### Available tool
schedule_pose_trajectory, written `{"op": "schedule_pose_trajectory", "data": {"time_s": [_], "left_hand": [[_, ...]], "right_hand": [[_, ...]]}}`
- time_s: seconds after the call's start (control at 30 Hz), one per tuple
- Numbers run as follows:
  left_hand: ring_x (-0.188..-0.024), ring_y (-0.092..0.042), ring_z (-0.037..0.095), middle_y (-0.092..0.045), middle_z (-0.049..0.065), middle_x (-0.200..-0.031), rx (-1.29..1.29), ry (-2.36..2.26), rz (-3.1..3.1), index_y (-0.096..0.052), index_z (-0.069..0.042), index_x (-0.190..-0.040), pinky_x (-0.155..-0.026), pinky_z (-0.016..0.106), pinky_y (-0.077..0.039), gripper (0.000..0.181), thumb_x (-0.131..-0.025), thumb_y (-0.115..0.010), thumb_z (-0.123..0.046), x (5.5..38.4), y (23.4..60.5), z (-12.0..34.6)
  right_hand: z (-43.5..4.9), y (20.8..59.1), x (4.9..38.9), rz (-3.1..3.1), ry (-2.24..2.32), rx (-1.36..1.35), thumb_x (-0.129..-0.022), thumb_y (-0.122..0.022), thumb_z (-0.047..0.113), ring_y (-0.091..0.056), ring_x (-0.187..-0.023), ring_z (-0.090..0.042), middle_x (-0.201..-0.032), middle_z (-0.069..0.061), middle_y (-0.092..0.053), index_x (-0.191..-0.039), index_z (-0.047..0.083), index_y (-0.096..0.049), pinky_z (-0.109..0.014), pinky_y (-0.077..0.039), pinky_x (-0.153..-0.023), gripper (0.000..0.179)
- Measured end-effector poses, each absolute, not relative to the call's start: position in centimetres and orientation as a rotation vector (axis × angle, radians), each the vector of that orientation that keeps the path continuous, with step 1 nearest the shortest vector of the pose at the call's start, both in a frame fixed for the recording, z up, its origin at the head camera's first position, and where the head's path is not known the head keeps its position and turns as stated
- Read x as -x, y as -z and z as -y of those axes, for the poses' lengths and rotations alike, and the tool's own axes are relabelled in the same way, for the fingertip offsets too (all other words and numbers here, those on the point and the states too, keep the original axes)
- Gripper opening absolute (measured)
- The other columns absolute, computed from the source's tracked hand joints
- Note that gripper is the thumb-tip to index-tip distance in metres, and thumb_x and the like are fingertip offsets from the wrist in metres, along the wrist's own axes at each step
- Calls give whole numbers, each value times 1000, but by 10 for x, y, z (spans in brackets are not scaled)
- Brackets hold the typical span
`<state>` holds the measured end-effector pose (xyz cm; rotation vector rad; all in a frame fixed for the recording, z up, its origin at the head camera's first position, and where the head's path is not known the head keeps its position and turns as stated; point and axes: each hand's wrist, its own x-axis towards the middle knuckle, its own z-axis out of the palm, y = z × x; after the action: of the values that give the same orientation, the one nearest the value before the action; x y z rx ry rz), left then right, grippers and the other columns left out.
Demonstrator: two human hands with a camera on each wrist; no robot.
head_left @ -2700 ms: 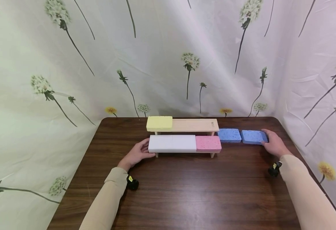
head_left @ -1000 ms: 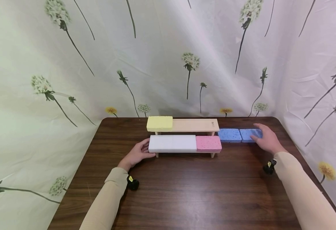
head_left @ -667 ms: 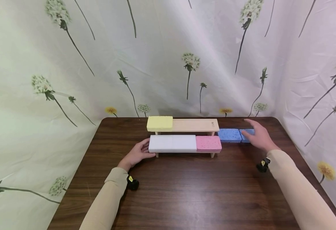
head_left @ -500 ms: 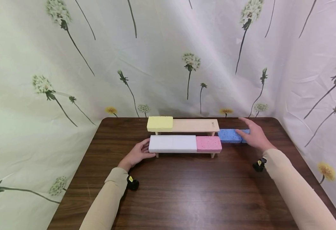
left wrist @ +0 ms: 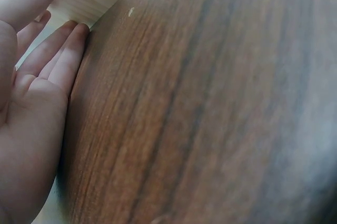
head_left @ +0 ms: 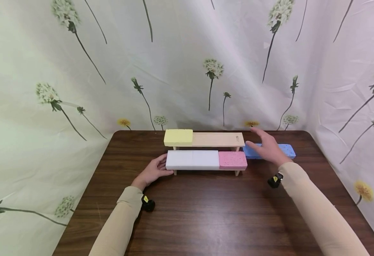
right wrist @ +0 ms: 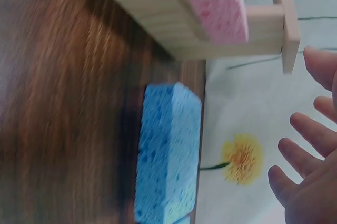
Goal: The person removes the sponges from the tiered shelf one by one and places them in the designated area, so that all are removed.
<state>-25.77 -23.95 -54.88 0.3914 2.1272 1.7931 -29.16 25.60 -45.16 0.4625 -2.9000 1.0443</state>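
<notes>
My left hand (head_left: 153, 172) rests at the left end of the wooden two-tier stand (head_left: 217, 139); the left wrist view shows its fingertips touching the stand's wooden side (left wrist: 87, 0), fingers fairly straight. Two white sponge blocks (head_left: 191, 160) and a pink sponge (head_left: 232, 160) lie in a row on the front tier. A yellow sponge (head_left: 178, 137) sits at the left of the back tier. With fingers spread and nothing in it, my right hand (head_left: 270, 147) hovers over two blue sponges (head_left: 287, 150) on the table, partly hiding them, just right of the stand.
The stand and sponges are near the back of a dark wood-grain table (head_left: 199, 213). A white curtain (head_left: 180, 71) with a dandelion print hangs behind and at both sides. Each wrist wears a small black camera (head_left: 147, 203).
My right hand has let go of the far right blue sponge and moved left over both blue sponges, towards the stand. The far right sponge sits slightly further left. My left hand has stayed put.
</notes>
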Motion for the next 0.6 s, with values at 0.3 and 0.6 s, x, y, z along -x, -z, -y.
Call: {"op": "schedule_pose_trajectory", "data": {"time_s": [0.3, 0.6], "left_hand": [[-150, -41, 38, -38, 23, -165, -388, -1790, -2135, -28, 0, -164, -116, 32, -45, 91, -91, -83, -5, 259, 549, 239], [-150, -42, 37, -39, 23, -164, -393, -1797, -2131, -29, 0, -164, -116, 32, -45, 91, -91, -82, -4, 260, 552, 239]], "right_hand": [[-232, 444, 293, 2879, -1012, -546, -104, -68, 34, -36, -152, -41, -163, -19, -42, -161, 7, -40, -64, -34, -120, 68], [-209, 440, 294, 2827, -1020, -700, -103, -71, 31, -41, -149, -39, -161, -19, -46, -159, 7, -43, -60, -37, -120, 68]]}}
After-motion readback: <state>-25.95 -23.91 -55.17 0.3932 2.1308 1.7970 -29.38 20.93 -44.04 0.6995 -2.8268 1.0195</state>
